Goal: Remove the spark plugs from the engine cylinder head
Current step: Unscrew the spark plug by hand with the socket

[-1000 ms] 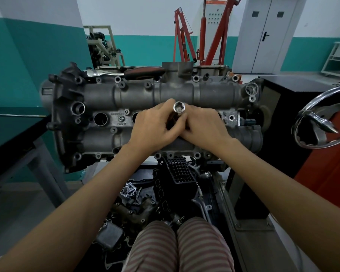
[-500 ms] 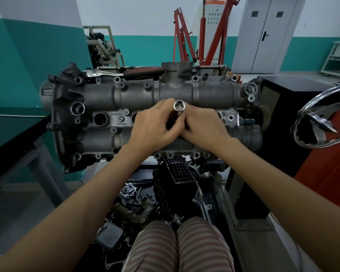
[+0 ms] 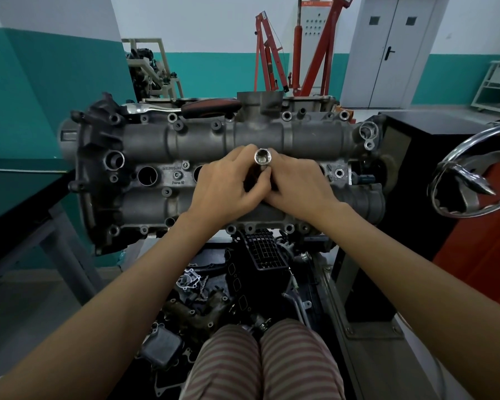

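Running along the left edge, a dark workbench (image 3: pixel 18 194) on grey legs stands beside the engine cylinder head (image 3: pixel 185 145), which sits on its stand across the middle of the view. At the head's left end is a dark end cover (image 3: pixel 90 157), and just right of it an open round spark plug well (image 3: pixel 147 176) shows in the central valley between the two cam housings; a second well (image 3: pixel 198 173) is partly hidden behind the left hand. On the far upper edge of the head lies a ratchet wrench (image 3: pixel 168 108) with a chrome head and a dark red handle.

The left hand (image 3: pixel 225 189) rests on the middle of the head, its fingers curled round the dark shaft of a socket tool (image 3: pixel 262 158) whose chrome open end points up at the camera. The right hand (image 3: pixel 298 186) meets it from the other side, its fingers also wrapped about the same shaft, so the two hands touch each other around the tool. No spark plug itself can be seen; whatever lies below the tool is covered by the hands.

Below the head sits a heap of loose engine parts (image 3: pixel 214 295), with striped trouser legs (image 3: pixel 260 359) nearest the camera. Farther right stand a black cabinet (image 3: pixel 416 180) and a chrome handwheel (image 3: pixel 474 171). A red engine hoist (image 3: pixel 298 47) and grey double doors (image 3: pixel 393 50) stand at the back wall.
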{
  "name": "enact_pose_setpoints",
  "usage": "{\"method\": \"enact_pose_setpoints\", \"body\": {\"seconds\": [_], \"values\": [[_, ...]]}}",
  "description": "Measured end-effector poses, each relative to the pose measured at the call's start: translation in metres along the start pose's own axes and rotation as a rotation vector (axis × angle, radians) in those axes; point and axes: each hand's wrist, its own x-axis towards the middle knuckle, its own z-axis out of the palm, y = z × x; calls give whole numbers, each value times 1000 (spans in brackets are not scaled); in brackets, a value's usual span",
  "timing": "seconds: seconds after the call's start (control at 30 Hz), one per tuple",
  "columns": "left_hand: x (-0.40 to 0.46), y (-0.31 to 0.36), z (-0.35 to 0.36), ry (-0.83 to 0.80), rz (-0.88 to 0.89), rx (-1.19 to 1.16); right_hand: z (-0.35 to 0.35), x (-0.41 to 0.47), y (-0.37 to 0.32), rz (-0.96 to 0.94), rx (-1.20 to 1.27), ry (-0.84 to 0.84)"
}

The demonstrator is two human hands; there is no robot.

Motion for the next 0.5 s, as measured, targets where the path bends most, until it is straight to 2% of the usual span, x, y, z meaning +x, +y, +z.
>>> {"method": "enact_pose_setpoints", "body": {"seconds": [0.33, 0.5], "values": [[0, -1, 0, 18, -10, -3, 3, 1, 2, 19, -68, -33], [0, 2, -1, -29, -13, -3, -2, -1, -2, 10, 38, -12]]}}
